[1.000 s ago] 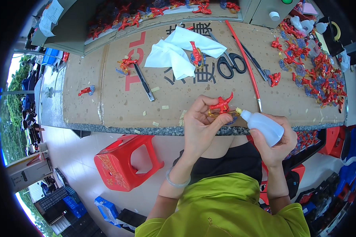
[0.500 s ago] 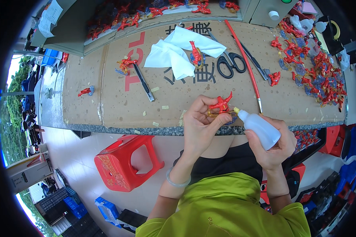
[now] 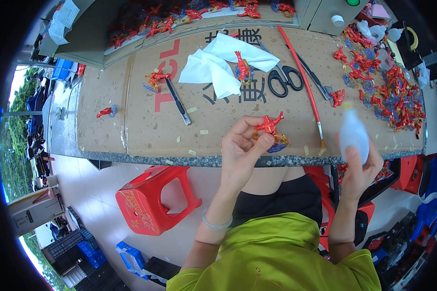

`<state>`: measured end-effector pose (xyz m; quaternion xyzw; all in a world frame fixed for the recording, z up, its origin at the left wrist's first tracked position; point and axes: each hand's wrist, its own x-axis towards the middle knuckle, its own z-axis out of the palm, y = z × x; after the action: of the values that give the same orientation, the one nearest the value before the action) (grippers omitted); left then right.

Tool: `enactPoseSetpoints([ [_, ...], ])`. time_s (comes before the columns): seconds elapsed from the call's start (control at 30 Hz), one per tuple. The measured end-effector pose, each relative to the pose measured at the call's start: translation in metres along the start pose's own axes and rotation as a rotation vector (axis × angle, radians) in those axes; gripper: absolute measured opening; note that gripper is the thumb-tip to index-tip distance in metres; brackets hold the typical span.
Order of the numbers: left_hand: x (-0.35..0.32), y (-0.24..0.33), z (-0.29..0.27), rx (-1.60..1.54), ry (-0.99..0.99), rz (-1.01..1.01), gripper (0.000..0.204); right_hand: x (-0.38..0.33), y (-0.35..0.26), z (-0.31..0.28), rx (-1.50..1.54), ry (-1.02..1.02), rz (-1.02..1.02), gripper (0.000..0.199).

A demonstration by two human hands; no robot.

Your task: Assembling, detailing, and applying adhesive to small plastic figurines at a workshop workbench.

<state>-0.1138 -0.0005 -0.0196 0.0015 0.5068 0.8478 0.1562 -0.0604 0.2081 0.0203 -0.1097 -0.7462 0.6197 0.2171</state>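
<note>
My left hand [image 3: 245, 150] pinches a small red figurine [image 3: 269, 124] with a yellow and blue translucent base, just above the near edge of the cardboard-covered bench [image 3: 155, 136]. My right hand [image 3: 361, 169] is wrapped round a white squeeze bottle [image 3: 353, 136], which stands nozzle up and is smeared by motion, apart from the figurine. Beyond my hands lie a red-handled paintbrush [image 3: 303, 80], black-handled scissors [image 3: 285, 81] and a white cloth [image 3: 211, 70] with another figurine [image 3: 243, 68] on it.
A large heap of red figurines [image 3: 393, 92] covers the right end of the bench. A craft knife [image 3: 178, 103] lies left of centre beside a figurine [image 3: 156, 81]. At the back stands a grey box-like cabinet [image 3: 90, 43] holding more figurines. A red stool [image 3: 155, 199] stands below on the left.
My right hand has moved right with the bottle, away from the figurine, and the bottle has turned upright. My left hand still holds the figurine, tilted slightly differently.
</note>
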Motion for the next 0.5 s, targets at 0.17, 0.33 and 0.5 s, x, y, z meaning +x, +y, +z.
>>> enactPoseSetpoints([
  [0.17, 0.002, 0.005, -0.002, -0.173, -0.051, -0.125, 0.017, 0.029, 0.035, -0.02, -0.007, 0.061, 0.056, 0.045],
  [0.33, 0.001, 0.007, -0.001, -0.241, -0.033, -0.16, 0.009, 0.033, 0.053, -0.028, -0.197, 0.039, 0.017, 0.046],
  [0.5, 0.001, 0.007, 0.001, -0.115, -0.023, -0.163, 0.006, 0.011, 0.022, -0.02, -0.507, 0.425, -0.466, 0.046],
])
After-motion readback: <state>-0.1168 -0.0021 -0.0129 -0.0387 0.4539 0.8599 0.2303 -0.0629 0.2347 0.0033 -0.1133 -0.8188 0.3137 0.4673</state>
